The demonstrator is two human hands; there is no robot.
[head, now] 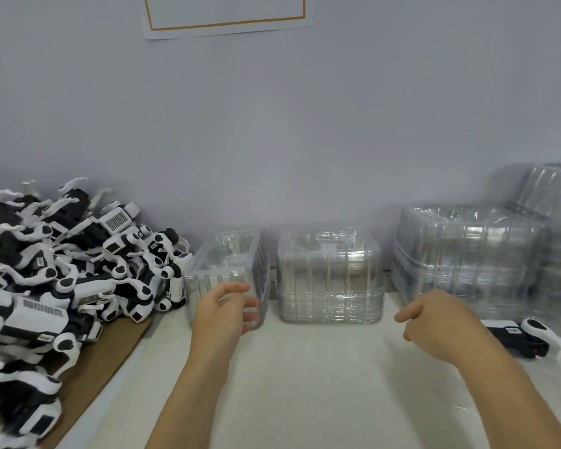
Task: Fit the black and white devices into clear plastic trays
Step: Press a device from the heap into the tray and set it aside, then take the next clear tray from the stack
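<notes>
Head view: left hand (221, 311) grips clear tray (227, 273); right hand (434, 322) loosely curled.

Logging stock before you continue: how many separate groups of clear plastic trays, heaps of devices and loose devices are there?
Groups of clear plastic trays: 4
Heap of black and white devices: 1, too tangled to count
Loose black and white device: 1
Total: 6
</notes>
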